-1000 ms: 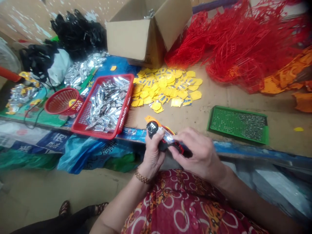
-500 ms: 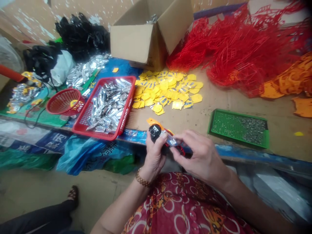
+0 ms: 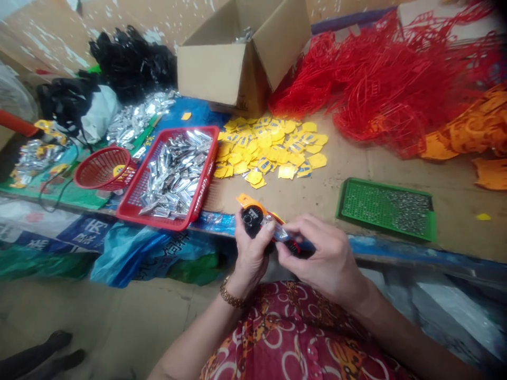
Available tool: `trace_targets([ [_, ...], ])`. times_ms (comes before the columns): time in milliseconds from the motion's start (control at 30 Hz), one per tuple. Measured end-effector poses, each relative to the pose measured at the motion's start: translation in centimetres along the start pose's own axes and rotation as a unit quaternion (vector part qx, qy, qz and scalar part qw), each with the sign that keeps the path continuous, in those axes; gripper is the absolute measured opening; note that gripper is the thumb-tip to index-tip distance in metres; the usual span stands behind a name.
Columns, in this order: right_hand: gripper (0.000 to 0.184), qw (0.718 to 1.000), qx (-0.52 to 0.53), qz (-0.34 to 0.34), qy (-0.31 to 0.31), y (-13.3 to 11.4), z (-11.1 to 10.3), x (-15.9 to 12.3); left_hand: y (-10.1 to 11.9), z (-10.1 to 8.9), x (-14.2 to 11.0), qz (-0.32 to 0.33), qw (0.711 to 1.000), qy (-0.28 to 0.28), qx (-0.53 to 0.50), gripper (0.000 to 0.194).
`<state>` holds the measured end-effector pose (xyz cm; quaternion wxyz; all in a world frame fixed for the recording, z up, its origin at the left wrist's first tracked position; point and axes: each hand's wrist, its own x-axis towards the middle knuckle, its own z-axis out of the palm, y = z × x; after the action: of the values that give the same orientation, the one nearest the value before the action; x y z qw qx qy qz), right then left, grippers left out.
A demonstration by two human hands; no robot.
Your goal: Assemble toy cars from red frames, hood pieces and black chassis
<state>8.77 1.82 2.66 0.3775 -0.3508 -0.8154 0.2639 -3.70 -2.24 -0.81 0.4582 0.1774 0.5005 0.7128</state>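
Note:
In front of my body, my left hand (image 3: pixel 253 248) is closed round what looks like a tape measure (image 3: pixel 251 220), with a black round face, white lettering and orange and red parts. My right hand (image 3: pixel 322 253) is closed on its right side, thumb and forefinger pinching a shiny silver piece (image 3: pixel 282 232) that lies against it. My fingers hide much of the far end. Both hands are just off the table's front edge.
Silver pieces fill a red basket (image 3: pixel 216 153); yellow cards (image 3: pixel 273 145) lie beside it. A green tray (image 3: pixel 344 208) holds small metal parts. Behind stand a cardboard box (image 3: pixel 209 68) and a red tangled heap (image 3: pixel 380 84). A round red basket (image 3: pixel 93 169) is left. Someone's feet (image 3: pixel 59 340) show below.
My hands stay almost in place; the silver piece and the tape measure have shifted slightly in my fingers. The other person's legs have moved toward the lower left.

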Motion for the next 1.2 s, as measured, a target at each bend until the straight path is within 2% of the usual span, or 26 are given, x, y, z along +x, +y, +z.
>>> trace_targets([
  [233,0.005,0.999,0.031,-0.012,-0.034,0.5,-0.2,0.1,0.0,-0.1,0.1,-0.005,1.0,-0.005,-0.015,0.041],
  [433,0.008,0.998,0.043,-0.002,-0.036,0.6,-0.3,0.1,0.5,0.1,-0.1,-0.061,0.997,-0.033,-0.045,0.045],
  [667,0.011,0.997,0.068,0.001,-0.036,0.6,-0.4,0.1,0.8,0.3,0.0,-0.124,0.99,0.004,-0.07,0.039],
  [800,0.008,0.995,0.093,-0.01,-0.027,0.6,-0.3,-0.1,0.7,0.4,-0.1,-0.118,0.99,0.011,-0.074,0.037],
  [1067,0.009,0.993,0.111,0.007,-0.031,0.8,-0.2,-0.1,0.7,0.1,-0.2,-0.106,0.993,-0.022,-0.048,0.035],
  [1200,0.011,0.993,0.114,0.015,-0.032,0.6,-0.5,0.0,1.0,0.3,-0.2,-0.119,0.991,-0.03,-0.051,0.035],
])
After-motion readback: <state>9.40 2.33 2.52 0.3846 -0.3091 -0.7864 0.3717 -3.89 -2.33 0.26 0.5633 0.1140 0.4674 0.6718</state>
